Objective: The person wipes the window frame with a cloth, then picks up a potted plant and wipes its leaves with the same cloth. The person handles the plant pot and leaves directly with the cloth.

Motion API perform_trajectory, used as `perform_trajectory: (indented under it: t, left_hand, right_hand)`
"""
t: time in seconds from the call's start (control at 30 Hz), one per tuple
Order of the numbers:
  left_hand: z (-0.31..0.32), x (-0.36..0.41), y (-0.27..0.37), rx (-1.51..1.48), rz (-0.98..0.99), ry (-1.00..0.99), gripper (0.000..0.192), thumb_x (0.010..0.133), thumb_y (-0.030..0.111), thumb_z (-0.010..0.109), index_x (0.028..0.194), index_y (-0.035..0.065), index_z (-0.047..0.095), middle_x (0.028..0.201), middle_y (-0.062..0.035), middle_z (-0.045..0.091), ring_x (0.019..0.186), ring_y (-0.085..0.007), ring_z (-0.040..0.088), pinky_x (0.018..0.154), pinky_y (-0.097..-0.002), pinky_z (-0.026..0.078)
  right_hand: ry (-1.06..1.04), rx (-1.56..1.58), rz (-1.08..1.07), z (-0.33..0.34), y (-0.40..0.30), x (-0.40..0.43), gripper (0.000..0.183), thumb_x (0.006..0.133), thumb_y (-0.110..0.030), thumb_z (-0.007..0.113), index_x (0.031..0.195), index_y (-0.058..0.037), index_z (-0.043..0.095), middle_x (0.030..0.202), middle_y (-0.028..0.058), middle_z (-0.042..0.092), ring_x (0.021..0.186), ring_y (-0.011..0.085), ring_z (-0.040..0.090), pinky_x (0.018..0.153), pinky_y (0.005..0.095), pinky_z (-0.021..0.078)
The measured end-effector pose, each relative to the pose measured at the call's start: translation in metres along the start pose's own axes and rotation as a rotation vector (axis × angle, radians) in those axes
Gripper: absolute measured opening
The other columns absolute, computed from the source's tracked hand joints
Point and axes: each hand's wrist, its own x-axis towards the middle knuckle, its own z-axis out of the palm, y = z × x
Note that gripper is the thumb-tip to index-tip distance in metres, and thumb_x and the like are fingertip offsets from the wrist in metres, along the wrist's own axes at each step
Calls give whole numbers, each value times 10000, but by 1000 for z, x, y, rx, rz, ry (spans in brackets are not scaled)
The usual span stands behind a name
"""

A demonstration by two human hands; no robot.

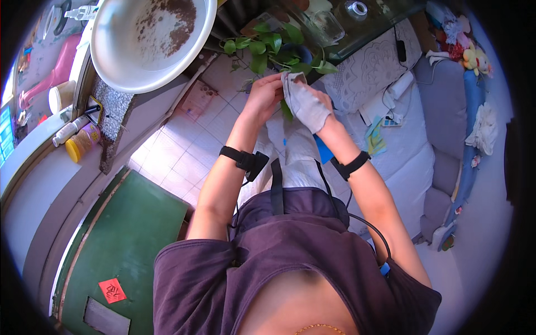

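A thin greyish-white cloth [307, 106] hangs between my two hands, in front of my body. My left hand [263, 97] pinches its upper edge with thumb and fingers. My right hand [321, 99] is partly covered by the cloth, which drapes down to the wrist; some fingers are hidden beneath it. Just beyond the hands, a leafy green potted plant [264, 48] spreads its stems, and a few leaves show behind the cloth. Its dark pot [299, 53] is mostly hidden by foliage.
A white basin [119, 46] with brown soil-like residue stands at upper left. On the ledge lie a yellow-lidded jar [83, 141] and white bottle [70, 130]. A glass-topped table [377, 19] stands ahead. The sofa [402, 163] is right, a green panel [125, 234] lower left.
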Motion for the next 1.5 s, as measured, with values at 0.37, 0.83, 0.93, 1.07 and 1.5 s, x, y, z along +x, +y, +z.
perform_trajectory:
  t: [0.37,0.83,0.93,1.07,1.5]
  left_hand:
    - [-3,3,-3,-66,45,-25,373,984,7,472,1332,-93,557,1182,-173,688,1045,-230,682,950,-342,524]
    - [-7,11,-11,-371,-27,-38,300,1039,327,503,933,56,578,1002,-143,709,964,-255,699,889,-364,554]
    - [-6,13,-10,-380,-33,-1,306,1039,326,505,976,38,586,1029,-153,703,984,-254,692,903,-361,546]
    - [0,5,-8,-325,5,-78,406,1031,280,516,1218,-75,573,1119,-168,687,994,-240,681,947,-379,523]
    - [43,-3,-8,-217,268,189,453,993,346,647,1248,-22,580,1178,-106,669,1113,-209,626,1054,-353,461]
  right_hand:
    - [81,-191,-164,-2,5,23,168,950,-234,547,1060,-131,620,886,197,700,730,402,695,632,496,572]
    - [-36,-109,75,-16,-4,4,168,943,-245,546,1056,-124,575,862,171,713,743,423,695,651,527,565]
    - [-137,-144,147,-6,-6,13,226,951,-292,574,1117,-139,590,886,154,725,773,413,699,662,514,567]
    - [-217,-76,177,-3,4,-27,239,932,-317,582,1083,-132,575,901,173,723,796,424,701,684,511,570]
    - [169,-232,14,-42,57,-75,275,891,-76,582,1143,12,643,1003,168,681,930,296,684,759,361,575]
